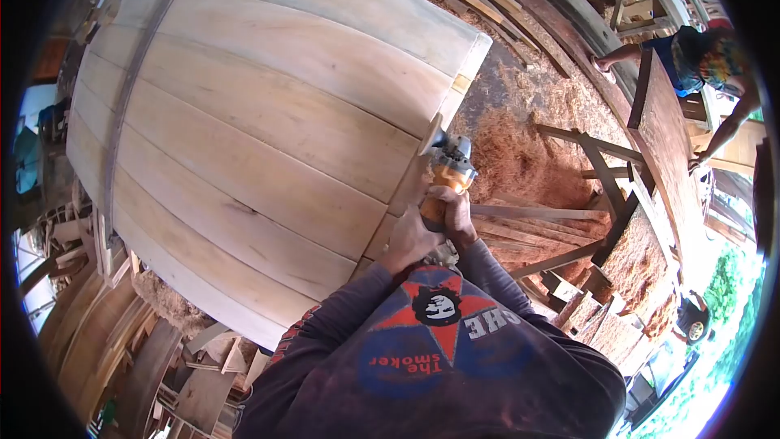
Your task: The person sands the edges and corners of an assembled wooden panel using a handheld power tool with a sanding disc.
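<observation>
Both my hands are wrapped round a yellow-and-grey angle grinder [452,171], in front of my chest. My left hand [412,241] closes on the rear of its body from the left. Higher up, my right hand [457,210] grips the body from the right side. The grinder's disc [431,135] stands on edge at the end of a large panel of pale wooden boards [268,106]. Whether the disc touches the wood I cannot tell. A dark narrow strip [128,85] crosses the panel near its far left end.
Reddish shavings and sawdust [520,154] cover the floor on the right. Beyond stand a wooden trestle [605,171] and a long brown board [662,162], with another person [703,61] bending beside it. Curved planks [106,317] and offcuts lie at lower left.
</observation>
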`<state>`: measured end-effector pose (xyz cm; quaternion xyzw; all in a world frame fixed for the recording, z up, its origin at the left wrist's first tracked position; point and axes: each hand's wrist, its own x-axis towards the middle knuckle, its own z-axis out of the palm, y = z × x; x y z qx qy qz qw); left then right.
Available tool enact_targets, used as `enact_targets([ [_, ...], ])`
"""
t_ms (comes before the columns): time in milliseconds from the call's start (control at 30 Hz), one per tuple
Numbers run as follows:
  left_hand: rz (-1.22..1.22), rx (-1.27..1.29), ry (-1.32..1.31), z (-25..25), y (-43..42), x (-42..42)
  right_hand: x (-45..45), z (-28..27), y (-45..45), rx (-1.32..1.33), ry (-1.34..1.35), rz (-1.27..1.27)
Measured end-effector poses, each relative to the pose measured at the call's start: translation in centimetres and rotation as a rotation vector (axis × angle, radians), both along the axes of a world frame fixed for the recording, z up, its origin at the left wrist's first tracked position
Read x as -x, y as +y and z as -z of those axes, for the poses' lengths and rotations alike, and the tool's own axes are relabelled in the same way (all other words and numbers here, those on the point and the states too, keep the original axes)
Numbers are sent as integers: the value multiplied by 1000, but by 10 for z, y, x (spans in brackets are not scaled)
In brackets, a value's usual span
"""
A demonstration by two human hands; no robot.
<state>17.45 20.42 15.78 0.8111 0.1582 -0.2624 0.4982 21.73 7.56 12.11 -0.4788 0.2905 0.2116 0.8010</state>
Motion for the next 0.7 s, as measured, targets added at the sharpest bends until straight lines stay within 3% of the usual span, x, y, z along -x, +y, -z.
enact_targets([
  [67, 41, 299, 201, 20, 9, -5, -10, -32, 10, 253, -64, -161],
  [100, -71, 525, 224, 27, 10, -4, -12, -31, 13, 366, -111, -204],
  [133, -58, 528, 226, 31, 8, 1, -13, -36, 19, 402, -171, -164],
  [200, -207, 794, 159, 25, 6, 4, -13, -37, 21, 459, -262, -185],
  [267, -123, 738, 227, 13, 12, 3, -8, -54, 13, 386, -215, -182],
  [333, 68, 289, 4, 7, 4, 5, -1, -45, -1, 201, -80, -116],
  [400, 46, 247, 14, -20, 1, 7, 5, -27, -8, 85, -113, -47],
  [467, 125, 46, 74, -43, -3, 6, 15, -5, -13, -74, -28, -7],
  [700, 132, -60, 112, -34, 0, 11, 28, 40, -15, -179, 69, -15],
])
